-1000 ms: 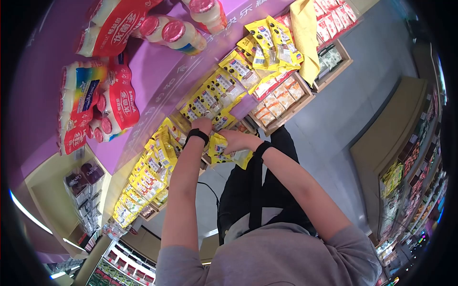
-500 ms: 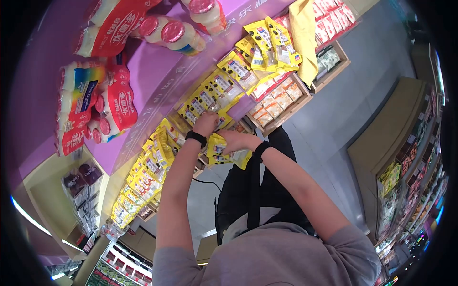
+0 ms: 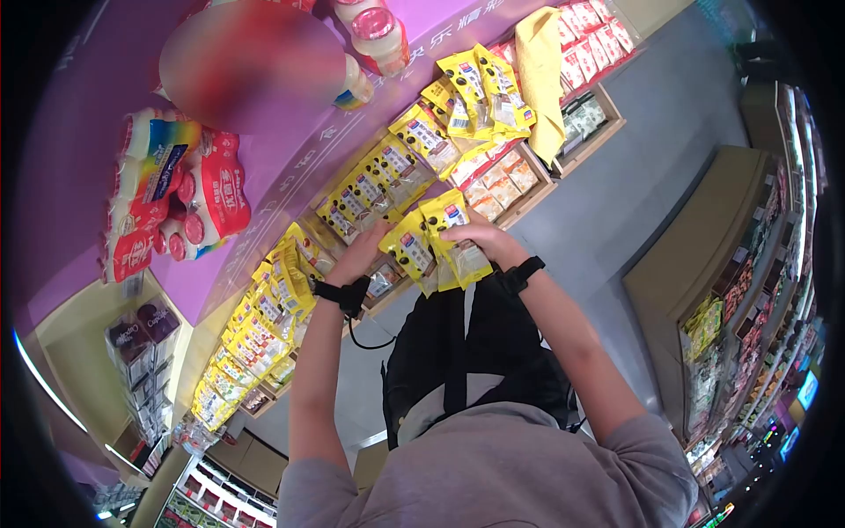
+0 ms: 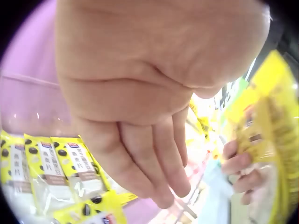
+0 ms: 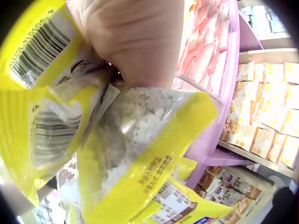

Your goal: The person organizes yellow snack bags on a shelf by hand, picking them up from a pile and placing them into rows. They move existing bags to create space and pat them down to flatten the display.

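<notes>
In the head view, my right hand (image 3: 488, 239) holds yellow snack bags, a right one (image 3: 456, 231) with the thumb across its front and a left one (image 3: 410, 250) overlapping it. The right wrist view shows the palm against the backs of bags with barcodes and a clear pack of white pieces (image 5: 135, 126). My left hand (image 3: 359, 257) is just left of the left bag; in the left wrist view its fingers (image 4: 156, 154) extend loosely, with nothing seen in them. Whether its fingertips touch the left bag cannot be told. Behind it is a row of yellow bags (image 3: 361, 195).
Bottle packs (image 3: 220, 194) stand on the purple counter (image 3: 273, 132). More yellow bags (image 3: 471, 92) lie beside a yellow cloth (image 3: 539, 84). Wooden bins (image 3: 519, 204) line the counter's edge. A rack (image 3: 145, 365) stands at left, and shelves (image 3: 748, 290) curve along the right.
My right hand and its bags have come up and rightward, and two bags now show fanned out. My left hand has drawn back from the row, with its fingers more extended.
</notes>
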The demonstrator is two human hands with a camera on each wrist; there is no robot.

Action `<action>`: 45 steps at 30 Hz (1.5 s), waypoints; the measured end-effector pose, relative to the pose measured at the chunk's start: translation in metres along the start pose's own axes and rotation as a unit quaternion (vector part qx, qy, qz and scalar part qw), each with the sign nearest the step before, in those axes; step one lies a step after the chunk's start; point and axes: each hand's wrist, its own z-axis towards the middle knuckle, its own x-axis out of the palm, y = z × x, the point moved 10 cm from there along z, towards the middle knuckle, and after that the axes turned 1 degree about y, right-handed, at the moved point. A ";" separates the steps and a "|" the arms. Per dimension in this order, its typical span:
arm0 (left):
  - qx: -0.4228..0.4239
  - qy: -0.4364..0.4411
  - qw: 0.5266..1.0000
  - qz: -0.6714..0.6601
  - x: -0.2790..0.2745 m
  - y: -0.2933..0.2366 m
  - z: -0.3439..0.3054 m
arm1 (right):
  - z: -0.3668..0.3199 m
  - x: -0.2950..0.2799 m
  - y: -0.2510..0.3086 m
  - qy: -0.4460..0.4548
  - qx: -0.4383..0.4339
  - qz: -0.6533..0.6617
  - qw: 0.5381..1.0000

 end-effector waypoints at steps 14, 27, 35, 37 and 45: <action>0.097 -0.211 0.963 -0.133 0.003 0.001 -0.014 | -0.001 0.021 0.001 -0.066 -0.039 0.270 0.960; -0.071 -0.189 0.960 -0.194 -0.039 0.077 -0.006 | -0.048 0.004 0.039 -0.074 -0.032 0.251 0.964; 0.041 -0.160 0.957 0.238 -0.053 0.021 0.034 | -0.080 -0.029 0.065 -0.127 -0.111 0.254 0.952; 0.039 -0.142 0.961 0.234 -0.054 0.031 0.058 | -0.078 -0.042 0.053 -0.143 -0.090 0.244 0.955; 0.066 -0.150 0.958 0.234 -0.011 0.025 0.104 | -0.098 -0.056 0.047 -0.170 -0.091 0.158 0.968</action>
